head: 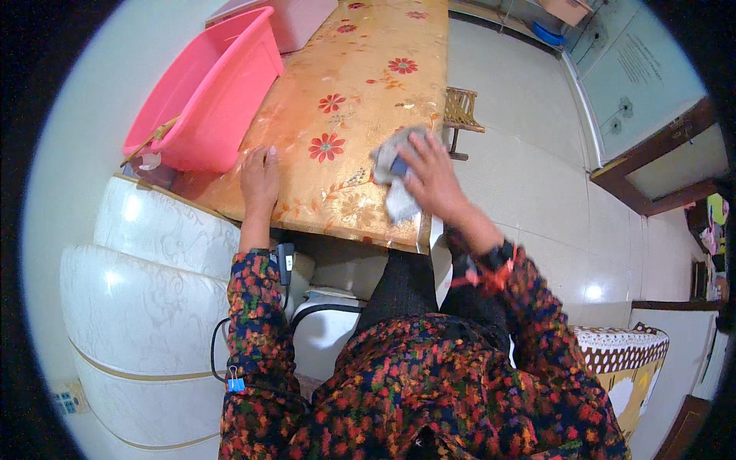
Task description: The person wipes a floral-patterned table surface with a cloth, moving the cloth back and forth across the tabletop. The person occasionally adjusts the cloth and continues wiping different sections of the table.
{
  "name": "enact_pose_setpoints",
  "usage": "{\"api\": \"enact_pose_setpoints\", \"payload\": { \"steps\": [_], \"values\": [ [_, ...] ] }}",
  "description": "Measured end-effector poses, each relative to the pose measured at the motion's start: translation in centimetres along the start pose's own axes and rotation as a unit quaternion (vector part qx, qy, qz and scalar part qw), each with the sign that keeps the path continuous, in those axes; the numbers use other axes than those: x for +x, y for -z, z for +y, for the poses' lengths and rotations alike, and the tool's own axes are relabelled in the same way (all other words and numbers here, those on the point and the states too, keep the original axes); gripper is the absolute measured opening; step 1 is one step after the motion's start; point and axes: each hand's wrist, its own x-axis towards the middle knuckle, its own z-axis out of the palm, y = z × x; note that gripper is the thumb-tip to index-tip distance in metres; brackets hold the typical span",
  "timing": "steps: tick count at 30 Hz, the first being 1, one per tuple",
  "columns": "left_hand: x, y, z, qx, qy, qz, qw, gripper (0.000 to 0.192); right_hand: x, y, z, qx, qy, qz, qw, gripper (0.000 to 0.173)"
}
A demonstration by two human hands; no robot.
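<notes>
A gold tablecloth (pixel 299 115) with red flowers covers the long table before me. My right hand (pixel 431 178) presses a grey and white cloth (pixel 388 155) onto it, close to the table's right edge; the hand is slightly blurred. Something dark blue shows beneath the fingers, too covered to name. My left hand (pixel 260 178) rests on the tablecloth at the left, fingers pointing away from me, holding nothing. Just beyond the left hand stands a pink plastic tub (pixel 230 98), on the table's left side.
Behind the tub is a pale pink box (pixel 305 26). A small wooden stool (pixel 461 109) stands on the tiled floor (pixel 529 155) at the table's right. White patterned upholstery (pixel 144 299) lies left of me. A black cable (pixel 322 309) runs below the table's near edge.
</notes>
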Motion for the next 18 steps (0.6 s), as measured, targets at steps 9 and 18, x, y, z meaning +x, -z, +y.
{"api": "enact_pose_setpoints", "payload": {
  "steps": [9, 18],
  "values": [
    [-0.3, 0.6, 1.0, 0.015, -0.005, -0.011, 1.0, 0.037, -5.6, 2.1, -4.0, 0.129, 0.027, -0.051, 0.99, 0.054],
    [-0.1, 0.8, 1.5, 0.036, -0.005, -0.011, 0.999, 0.033, 6.9, -2.7, 11.0, 0.072, -0.053, 0.073, 0.993, 0.049]
  ]
}}
